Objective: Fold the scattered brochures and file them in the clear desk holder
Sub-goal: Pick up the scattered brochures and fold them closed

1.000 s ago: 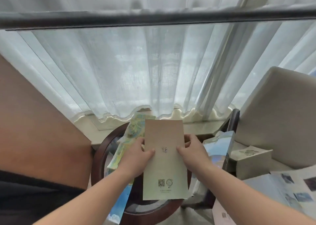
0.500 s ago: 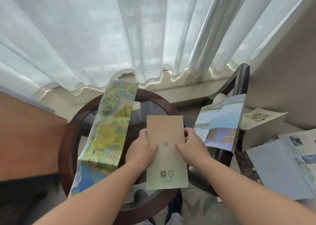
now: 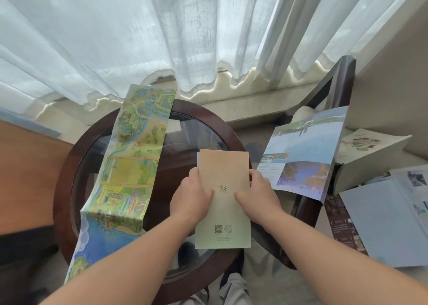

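A folded tan-green brochure [image 3: 223, 177] with a QR code near its lower edge is held over the round glass table [image 3: 199, 133]. My left hand [image 3: 191, 194] grips its left edge with the thumb on top. My right hand [image 3: 257, 193] grips its right edge the same way. A long unfolded map brochure [image 3: 129, 165] lies across the left half of the table and hangs over its front rim. A blue photo brochure [image 3: 308, 154] stands half open on the chair arm to the right. No clear desk holder is in view.
Sheer white curtains [image 3: 185, 31] hang behind the table above a pale sill. A beige armchair at right carries a cream leaflet [image 3: 363, 142], a grey-blue sheet [image 3: 384, 221] and a dark leaflet [image 3: 342, 226]. A brown wooden surface [image 3: 25, 172] lies at left.
The view has tilted downward, bringing the whole table and map into sight. Both hands keep their hold on the tan-green brochure, which has sunk closer to the glass.
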A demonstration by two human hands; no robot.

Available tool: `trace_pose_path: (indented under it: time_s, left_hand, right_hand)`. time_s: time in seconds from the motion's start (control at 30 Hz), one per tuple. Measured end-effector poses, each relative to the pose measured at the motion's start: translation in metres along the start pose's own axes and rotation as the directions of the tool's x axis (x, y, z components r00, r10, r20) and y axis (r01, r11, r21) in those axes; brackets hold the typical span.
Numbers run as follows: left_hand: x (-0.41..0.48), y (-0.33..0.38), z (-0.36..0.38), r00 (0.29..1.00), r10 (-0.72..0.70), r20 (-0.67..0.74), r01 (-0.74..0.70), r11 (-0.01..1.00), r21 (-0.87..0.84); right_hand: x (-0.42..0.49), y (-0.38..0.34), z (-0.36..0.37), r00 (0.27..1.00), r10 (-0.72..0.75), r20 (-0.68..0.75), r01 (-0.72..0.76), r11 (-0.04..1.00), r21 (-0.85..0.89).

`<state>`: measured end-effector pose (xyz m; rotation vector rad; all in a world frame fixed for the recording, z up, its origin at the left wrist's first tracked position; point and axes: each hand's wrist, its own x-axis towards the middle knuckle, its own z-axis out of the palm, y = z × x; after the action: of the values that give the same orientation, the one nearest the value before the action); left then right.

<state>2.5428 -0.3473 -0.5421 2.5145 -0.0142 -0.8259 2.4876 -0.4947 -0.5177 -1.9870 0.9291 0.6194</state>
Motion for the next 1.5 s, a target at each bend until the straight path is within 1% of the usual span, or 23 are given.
trace_pose_path:
  time_s: [0.13, 0.2, 0.23, 0.27, 0.33, 0.37, 0.4, 0.5, 0.6, 0.73, 0.8, 0.83, 0.9, 0.97, 1.03, 1.07, 1.1, 1.23, 1.33, 1.43, 1.5]
  left_hand:
    - [0.004, -0.002, 0.010, 0.999, -0.026, -0.027, 0.027, 0.998, 0.064]
    - [0.002, -0.003, 0.013, 0.998, -0.034, -0.046, 0.039, 0.993, 0.112]
    - [-0.001, -0.004, 0.014, 0.998, -0.014, -0.064, 0.024, 0.988, 0.151]
    - [-0.003, -0.004, 0.014, 0.996, 0.039, -0.085, -0.020, 0.977, 0.213]
    - [-0.008, -0.005, 0.017, 0.970, 0.220, -0.100, -0.167, 0.909, 0.381]
    - [-0.009, -0.005, 0.019, 0.950, 0.299, -0.084, -0.233, 0.864, 0.446]
    - [-0.009, -0.006, 0.021, 0.939, 0.340, -0.053, -0.273, 0.828, 0.490]
    - [-0.009, -0.008, 0.029, 0.939, 0.339, 0.056, -0.314, 0.783, 0.536]
    - [-0.008, -0.012, 0.033, 0.935, 0.340, 0.097, -0.335, 0.765, 0.549]
    - [-0.006, -0.015, 0.034, 0.935, 0.331, 0.130, -0.348, 0.778, 0.523]
    - [-0.006, -0.014, 0.034, 0.936, 0.329, 0.129, -0.347, 0.791, 0.504]
    - [-0.006, -0.013, 0.033, 0.936, 0.328, 0.128, -0.347, 0.802, 0.487]
    - [-0.006, -0.012, 0.032, 0.938, 0.324, 0.122, -0.343, 0.831, 0.438]
    - [-0.005, -0.012, 0.030, 0.939, 0.321, 0.126, -0.343, 0.844, 0.411]
    - [-0.005, -0.010, 0.028, 0.939, 0.316, 0.136, -0.344, 0.843, 0.413]
    - [-0.004, -0.009, 0.027, 0.941, 0.309, 0.138, -0.338, 0.850, 0.404]
    - [-0.004, -0.008, 0.027, 0.944, 0.299, 0.139, -0.330, 0.860, 0.390]
    - [-0.003, -0.006, 0.025, 0.951, 0.266, 0.157, -0.305, 0.886, 0.348]
    - [-0.005, -0.005, 0.022, 0.953, 0.249, 0.173, -0.294, 0.901, 0.320]
    - [-0.008, -0.001, 0.015, 0.954, 0.255, 0.160, -0.293, 0.906, 0.304]
    - [-0.015, 0.006, 0.010, 0.952, 0.283, 0.114, -0.305, 0.900, 0.311]
  right_hand:
    - [0.004, 0.002, 0.009, 0.999, -0.041, -0.003, 0.040, 0.991, -0.130]
    - [0.003, 0.006, 0.014, 0.992, -0.123, -0.020, 0.114, 0.963, -0.244]
    - [0.001, 0.007, 0.016, 0.985, -0.174, -0.017, 0.160, 0.936, -0.314]
    - [0.000, 0.009, 0.017, 0.976, -0.219, -0.007, 0.200, 0.902, -0.382]
    - [0.001, 0.010, 0.020, 0.963, -0.268, 0.015, 0.240, 0.836, -0.493]
    - [0.002, 0.010, 0.020, 0.962, -0.273, 0.022, 0.242, 0.809, -0.536]
    - [0.003, 0.011, 0.021, 0.961, -0.274, 0.029, 0.241, 0.784, -0.572]
    - [0.007, 0.014, 0.026, 0.954, -0.293, 0.071, 0.264, 0.696, -0.668]
    - [0.011, 0.019, 0.030, 0.944, -0.311, 0.107, 0.293, 0.647, -0.704]
    - [0.014, 0.022, 0.032, 0.938, -0.318, 0.137, 0.321, 0.650, -0.689]
    - [0.013, 0.020, 0.033, 0.939, -0.319, 0.132, 0.325, 0.689, -0.648]
    - [0.012, 0.019, 0.032, 0.941, -0.323, 0.105, 0.319, 0.736, -0.598]
    - [0.011, 0.012, 0.030, 0.952, -0.306, -0.012, 0.272, 0.862, -0.427]
    - [0.014, 0.003, 0.024, 0.968, -0.220, -0.121, 0.191, 0.958, -0.212]
    - [0.019, -0.007, 0.017, 0.977, -0.105, -0.184, 0.109, 0.994, 0.011]
    - [0.020, -0.011, 0.014, 0.979, -0.051, -0.196, 0.071, 0.993, 0.094]
    - [0.020, -0.013, 0.012, 0.979, -0.011, -0.205, 0.040, 0.989, 0.141]
    - [0.021, -0.014, 0.010, 0.974, 0.030, -0.224, 0.002, 0.990, 0.139]
    - [0.024, -0.012, 0.008, 0.978, 0.057, -0.200, -0.037, 0.994, 0.101]
    - [0.024, -0.009, 0.004, 0.982, 0.004, -0.191, -0.008, 1.000, -0.023]
    - [0.021, -0.010, -0.001, 0.979, -0.033, -0.200, 0.029, 0.999, -0.025]
